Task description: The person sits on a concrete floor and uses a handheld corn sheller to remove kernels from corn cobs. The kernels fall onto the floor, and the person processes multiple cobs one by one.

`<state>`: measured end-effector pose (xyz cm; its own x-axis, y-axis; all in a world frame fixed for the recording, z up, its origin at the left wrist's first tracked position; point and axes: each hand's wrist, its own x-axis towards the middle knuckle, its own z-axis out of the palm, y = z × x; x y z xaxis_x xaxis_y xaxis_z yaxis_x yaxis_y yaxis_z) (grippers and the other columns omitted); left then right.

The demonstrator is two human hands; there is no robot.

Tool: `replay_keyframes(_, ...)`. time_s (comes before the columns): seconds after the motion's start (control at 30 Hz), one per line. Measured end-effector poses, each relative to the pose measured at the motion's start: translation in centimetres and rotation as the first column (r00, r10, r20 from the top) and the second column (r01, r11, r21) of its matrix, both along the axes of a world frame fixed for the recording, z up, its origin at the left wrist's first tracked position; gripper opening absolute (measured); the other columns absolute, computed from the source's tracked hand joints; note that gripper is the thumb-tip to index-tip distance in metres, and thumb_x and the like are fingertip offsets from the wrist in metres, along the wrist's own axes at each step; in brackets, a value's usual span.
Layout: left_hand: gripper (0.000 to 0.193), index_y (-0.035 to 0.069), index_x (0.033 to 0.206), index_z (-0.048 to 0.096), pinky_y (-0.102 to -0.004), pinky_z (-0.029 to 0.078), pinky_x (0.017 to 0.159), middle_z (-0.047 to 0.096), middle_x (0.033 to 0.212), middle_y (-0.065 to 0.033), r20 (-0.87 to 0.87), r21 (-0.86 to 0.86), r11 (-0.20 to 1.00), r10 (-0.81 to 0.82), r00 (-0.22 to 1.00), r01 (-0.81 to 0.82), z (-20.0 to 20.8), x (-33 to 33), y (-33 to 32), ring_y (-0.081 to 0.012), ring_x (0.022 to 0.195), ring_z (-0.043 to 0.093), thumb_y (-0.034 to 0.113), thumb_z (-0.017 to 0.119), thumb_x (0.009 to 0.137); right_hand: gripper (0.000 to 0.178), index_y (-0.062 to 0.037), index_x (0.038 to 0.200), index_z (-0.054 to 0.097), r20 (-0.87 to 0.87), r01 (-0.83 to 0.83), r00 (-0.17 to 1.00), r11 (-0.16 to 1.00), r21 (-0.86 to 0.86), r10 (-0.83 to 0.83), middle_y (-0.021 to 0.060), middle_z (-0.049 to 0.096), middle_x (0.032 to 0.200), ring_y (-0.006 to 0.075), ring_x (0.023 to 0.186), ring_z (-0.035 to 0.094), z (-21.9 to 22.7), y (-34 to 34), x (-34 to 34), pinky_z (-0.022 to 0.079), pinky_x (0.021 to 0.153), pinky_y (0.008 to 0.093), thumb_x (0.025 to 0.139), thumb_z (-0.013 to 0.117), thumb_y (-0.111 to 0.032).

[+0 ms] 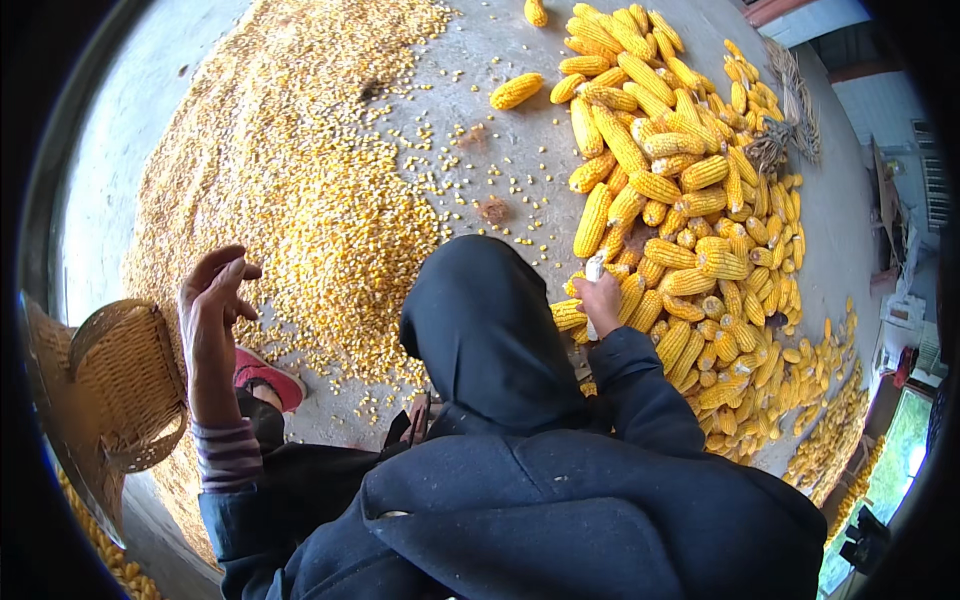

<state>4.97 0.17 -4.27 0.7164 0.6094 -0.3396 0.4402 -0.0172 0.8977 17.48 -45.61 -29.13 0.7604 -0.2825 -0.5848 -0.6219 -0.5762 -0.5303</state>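
Observation:
My left hand (218, 290) is raised beside the loose corn kernels (300, 170), its fingers loosely bent and apart, with nothing in them. On the other side, my right hand (601, 300) is closed around a white stick-shaped thing (594, 270); it may be a bare corncob, but I cannot tell. This hand is at the near left edge of a large heap of yellow ears of corn (690, 260), close to several ears. My dark-trousered knee (490, 340) lies between the two hands and hides part of the floor.
Kernels are scattered across the grey concrete floor (480, 45) between both piles. A woven basket (130, 375) stands at the left, near my red shoe (283, 385). A single ear (517, 91) lies apart. A bundle of dry stalks (790, 130) is beyond the heap.

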Motion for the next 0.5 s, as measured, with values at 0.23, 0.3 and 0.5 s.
replay_keyframes(0.23, 0.03, 0.002, 0.106, 0.063, -0.0174, 0.035, 0.045, 0.067, 0.08, -0.0067, -0.153, -0.009, 0.998, -0.065, 0.986, 0.064, -2.0, 1.1, -0.5, -0.0043, 0.046, 0.044, 0.023, 0.065, 0.085, 0.044, 0.0035, 0.098, 0.061, 0.193, -0.028, 0.978, 0.964, -0.265, 0.082, 0.0239, 0.064, 0.097, 0.0385, 0.095, 0.061, -5.2, -0.5, 5.6, 0.047, 0.084, 0.0463, 0.075, 0.072, -0.033)
replay_keyframes(0.3, 0.029, 0.003, 0.105, 0.063, -0.0175, 0.035, 0.045, 0.067, 0.08, -0.0066, -0.168, 0.002, 0.997, -0.071, 0.983, 0.072, -2.4, 1.5, -0.9, -0.0043, 0.046, 0.044, 0.023, 0.065, 0.085, 0.047, 0.0033, 0.099, 0.062, 0.094, -0.044, 0.993, 0.948, -0.314, 0.077, 0.0238, 0.065, 0.099, 0.0383, 0.094, 0.062, -4.9, 0.4, 7.6, 0.047, 0.083, 0.0466, 0.075, 0.073, -0.036)
replay_keyframes(0.5, 0.028, 0.002, 0.104, 0.063, -0.0192, 0.037, 0.046, 0.068, 0.08, -0.0063, -0.227, 0.0, 0.993, -0.112, 0.968, 0.115, -2.2, 2.1, -2.2, -0.0064, 0.049, 0.05, 0.022, 0.064, 0.085, 0.056, 0.0054, 0.097, 0.065, 0.023, -0.206, 0.968, 0.844, -0.496, 0.25, 0.0187, 0.068, 0.082, 0.0304, 0.067, 0.067, -3.8, 2.7, 9.2, 0.053, 0.065, 0.0379, 0.071, 0.075, -0.043)
